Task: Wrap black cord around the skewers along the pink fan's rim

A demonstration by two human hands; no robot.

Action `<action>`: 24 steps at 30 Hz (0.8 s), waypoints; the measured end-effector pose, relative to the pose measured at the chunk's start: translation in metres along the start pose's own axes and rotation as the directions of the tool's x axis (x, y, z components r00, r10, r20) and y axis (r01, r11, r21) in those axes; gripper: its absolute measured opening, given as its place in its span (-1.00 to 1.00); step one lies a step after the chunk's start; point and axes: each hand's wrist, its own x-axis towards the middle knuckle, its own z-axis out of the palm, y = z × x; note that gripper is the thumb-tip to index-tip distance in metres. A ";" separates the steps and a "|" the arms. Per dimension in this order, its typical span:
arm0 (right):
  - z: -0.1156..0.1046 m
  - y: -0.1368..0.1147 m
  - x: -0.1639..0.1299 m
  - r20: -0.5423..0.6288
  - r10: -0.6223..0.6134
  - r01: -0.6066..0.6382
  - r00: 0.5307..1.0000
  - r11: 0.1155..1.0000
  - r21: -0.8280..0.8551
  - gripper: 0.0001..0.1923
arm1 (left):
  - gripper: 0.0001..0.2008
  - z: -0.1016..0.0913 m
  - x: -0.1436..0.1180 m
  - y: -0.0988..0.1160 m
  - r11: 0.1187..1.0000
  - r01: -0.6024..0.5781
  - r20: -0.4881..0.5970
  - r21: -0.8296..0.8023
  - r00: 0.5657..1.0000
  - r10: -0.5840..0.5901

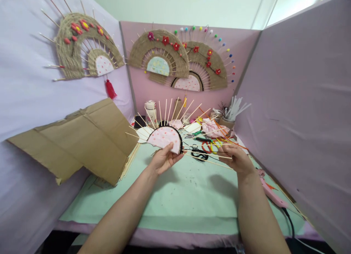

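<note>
In my left hand (167, 159) is a half-round panel (163, 137) covered in pink spotted cloth, with black trim along its curved edge. My thumb lies on its front and the fingers are behind. Thin wooden sticks (189, 117) fan outward from the curved edge. My right hand (234, 157) is closed around the outer ends of the lower right sticks, though its fingertips are partly hidden. A coil of black cord (199, 155) lies on the table below the sticks.
Pliers (203, 139), scissors (206, 147) and pink cloth (215, 128) clutter the table's back right. A pink glue gun (274, 195) with a cable lies at right. Bent cardboard (79, 140) leans at left. Twine-wrapped fan pieces (161, 38) hang on the partitions. A white bottle (150, 111) stands behind.
</note>
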 end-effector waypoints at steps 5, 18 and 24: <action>-0.005 0.004 -0.010 0.177 0.069 -0.050 0.982 0.992 -0.112 -0.60 | -0.80 -0.001 0.001 0.000 1.000 -0.004 -0.016 0.000 1.000 0.004; -0.009 0.001 -0.009 -0.083 -0.127 0.130 0.988 0.991 0.036 -0.66 | -0.77 0.001 0.001 -0.001 0.999 0.022 -0.017 0.023 1.000 -0.022; -0.003 0.000 0.010 -0.140 0.111 -0.050 0.984 0.923 0.382 -0.84 | -0.77 0.001 -0.002 -0.005 0.995 0.070 0.051 0.065 0.996 -0.074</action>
